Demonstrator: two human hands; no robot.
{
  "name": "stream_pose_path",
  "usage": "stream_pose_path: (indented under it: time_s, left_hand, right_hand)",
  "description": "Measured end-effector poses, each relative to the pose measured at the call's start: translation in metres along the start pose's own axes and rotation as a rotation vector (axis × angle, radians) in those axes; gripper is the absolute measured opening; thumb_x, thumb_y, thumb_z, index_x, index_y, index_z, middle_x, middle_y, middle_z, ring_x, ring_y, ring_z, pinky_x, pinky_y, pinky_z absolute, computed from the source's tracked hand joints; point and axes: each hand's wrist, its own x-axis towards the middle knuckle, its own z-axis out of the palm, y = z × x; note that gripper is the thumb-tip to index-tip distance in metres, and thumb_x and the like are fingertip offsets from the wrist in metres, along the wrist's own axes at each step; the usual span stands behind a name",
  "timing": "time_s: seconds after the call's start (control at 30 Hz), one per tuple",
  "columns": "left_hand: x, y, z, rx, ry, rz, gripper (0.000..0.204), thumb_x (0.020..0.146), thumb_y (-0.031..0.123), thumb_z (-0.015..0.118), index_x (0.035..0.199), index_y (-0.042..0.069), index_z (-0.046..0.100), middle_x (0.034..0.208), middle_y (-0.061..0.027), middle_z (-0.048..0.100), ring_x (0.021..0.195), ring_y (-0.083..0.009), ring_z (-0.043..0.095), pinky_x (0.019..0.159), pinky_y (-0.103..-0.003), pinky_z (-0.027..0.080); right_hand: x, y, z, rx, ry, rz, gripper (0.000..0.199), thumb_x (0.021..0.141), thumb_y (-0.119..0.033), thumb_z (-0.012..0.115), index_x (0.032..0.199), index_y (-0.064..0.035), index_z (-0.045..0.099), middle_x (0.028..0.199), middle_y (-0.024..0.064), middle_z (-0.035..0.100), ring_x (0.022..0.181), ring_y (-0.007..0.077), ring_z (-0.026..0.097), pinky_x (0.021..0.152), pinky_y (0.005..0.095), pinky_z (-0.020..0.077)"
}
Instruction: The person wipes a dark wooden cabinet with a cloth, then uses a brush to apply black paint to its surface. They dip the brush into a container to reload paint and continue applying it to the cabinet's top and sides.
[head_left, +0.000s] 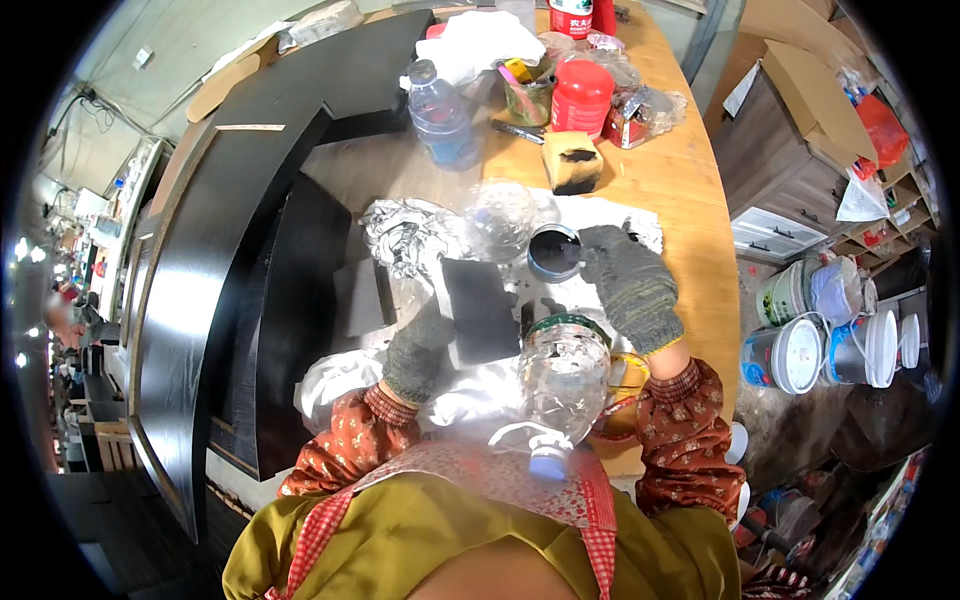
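Observation:
Both my hands wear grey knit gloves below red patterned sleeves. My right hand [632, 285] is closed at the right side of a small round cup of black liquid [553, 250], its fingers against the rim. My left hand [416, 352] is beside the left edge of a flat dark rectangular piece [481, 312]; its fingers are blurred, so their grip does not show. Between my forearms, a large clear plastic bottle [563, 385] with a blue cap lies toward me, its far end cut open. Beyond the cup stands a yellow sponge block [573, 163] stained black.
Black furniture panels [300, 300] fill the left side. At the back of the wooden table [690, 190] are a blue-tinted bottle [441, 118], a red container [581, 97] and a pen cup [527, 95]. Crumpled white cloth [410, 235] lies left of centre; lidded buckets [795, 355] stand at right.

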Motion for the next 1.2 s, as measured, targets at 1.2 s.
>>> stream_pose_path:
  time_s: [1.2]
  left_hand:
    - [0.003, 0.020, 0.037, -3.058, 0.162, -0.822, 0.045, 0.083, 0.035, 0.053, 0.123, 0.015, 0.049, 0.120, -0.0062, 0.052, 0.109, -0.0249, 0.051, 0.087, -0.043, 0.041]
  right_hand:
    - [-0.049, -0.050, -0.031, -0.188, 0.115, -0.500, 0.031, 0.082, -0.018, 0.060, 0.111, -0.0052, 0.061, 0.099, 0.0114, 0.064, 0.081, 0.0285, 0.062, 0.071, 0.0347, 0.0494]
